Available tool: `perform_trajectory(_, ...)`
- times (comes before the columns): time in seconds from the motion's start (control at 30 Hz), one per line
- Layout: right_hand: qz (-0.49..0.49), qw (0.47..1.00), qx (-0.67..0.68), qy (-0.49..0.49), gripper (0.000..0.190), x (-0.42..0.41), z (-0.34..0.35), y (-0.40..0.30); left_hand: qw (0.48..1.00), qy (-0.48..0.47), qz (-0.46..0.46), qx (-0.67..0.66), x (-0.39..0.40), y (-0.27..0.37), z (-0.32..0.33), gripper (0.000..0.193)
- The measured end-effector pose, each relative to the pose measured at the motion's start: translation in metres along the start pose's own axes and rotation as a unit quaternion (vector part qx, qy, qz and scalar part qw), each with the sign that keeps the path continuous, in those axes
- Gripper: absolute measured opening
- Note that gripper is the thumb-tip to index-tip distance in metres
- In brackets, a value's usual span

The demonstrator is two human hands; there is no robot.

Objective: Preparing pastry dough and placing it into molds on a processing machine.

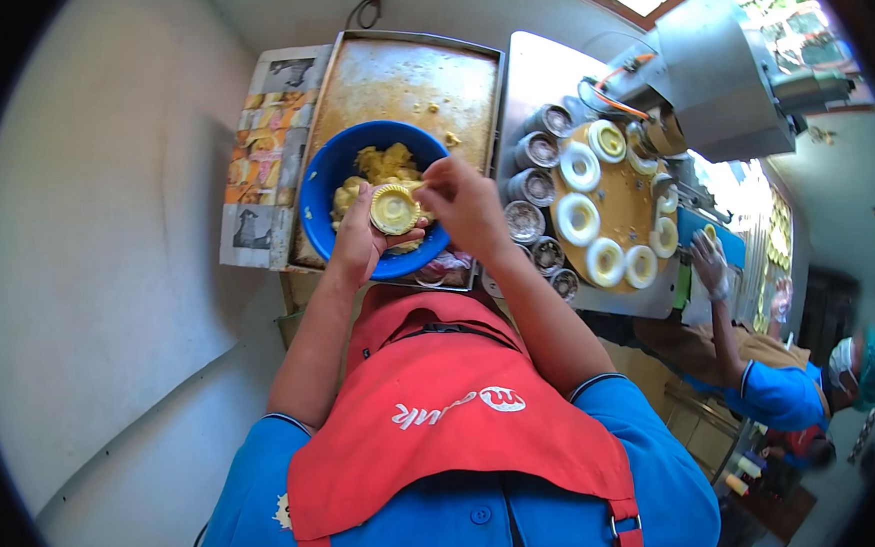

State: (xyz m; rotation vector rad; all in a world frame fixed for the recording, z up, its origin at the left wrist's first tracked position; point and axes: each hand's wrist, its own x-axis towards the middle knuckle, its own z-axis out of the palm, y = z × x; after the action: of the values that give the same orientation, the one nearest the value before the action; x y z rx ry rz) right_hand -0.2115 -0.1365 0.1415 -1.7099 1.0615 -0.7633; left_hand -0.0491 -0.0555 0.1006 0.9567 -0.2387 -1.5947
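Note:
On the palm of my left hand (354, 242) rests a small round tart case (394, 210) of pale yellow dough with a crimped rim. The fingers curl around its lower side. My right hand (473, 210) is just right of the case, fingertips drawn together near its rim; whether they hold a bit of dough is hidden. Both hands are over a blue plastic bowl (316, 232). Lumps of yellow dough (388, 162) lie in the bowl, partly covered by the case and my hands.
The bowl stands on a large metal baking tray (410, 72) with dough crumbs. To the right, metal moulds (526, 221) line a round turntable (615, 221) carrying white rings (578, 220) beneath a steel machine (722, 75). A gloved co-worker (779, 395) works beyond it. A wall (103, 219) rises at left.

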Motion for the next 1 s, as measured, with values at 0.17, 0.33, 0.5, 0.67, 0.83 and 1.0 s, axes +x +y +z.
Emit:
perform_trajectory(0.17, -0.182, 0.953, -0.242, 0.001, 0.012, -0.024, -0.032, 0.027, 0.987, -0.041, -0.014, 0.157, 0.028, -0.035, 0.047, 0.043)
perform_trajectory(0.33, -0.072, 0.990, -0.021, 0.119, 0.015, -0.062, -0.113, 0.047, 0.993, -0.066, -0.042, 0.087, 0.033, -0.053, 0.111, 0.026)
perform_trajectory(0.5, 0.140, 0.956, 0.153, 0.209, 0.013, -0.111, -0.186, 0.098, 0.976, -0.081, -0.054, 0.196, 0.052, -0.108, 0.149, 0.024)
perform_trajectory(0.67, 0.182, 0.935, 0.144, 0.268, 0.013, -0.160, -0.239, 0.141, 0.886, -0.162, -0.002, 0.434, 0.083, -0.181, 0.186, 0.029)
perform_trajectory(0.83, 0.228, 0.913, 0.150, 0.304, 0.013, -0.188, -0.277, 0.158, 0.553, -0.093, 0.183, 0.807, 0.100, -0.212, 0.234, 0.040)
perform_trajectory(1.0, 0.244, 0.910, 0.133, 0.308, 0.013, -0.206, -0.292, 0.171, 0.570, -0.143, 0.251, 0.769, 0.085, -0.195, 0.235, 0.034)
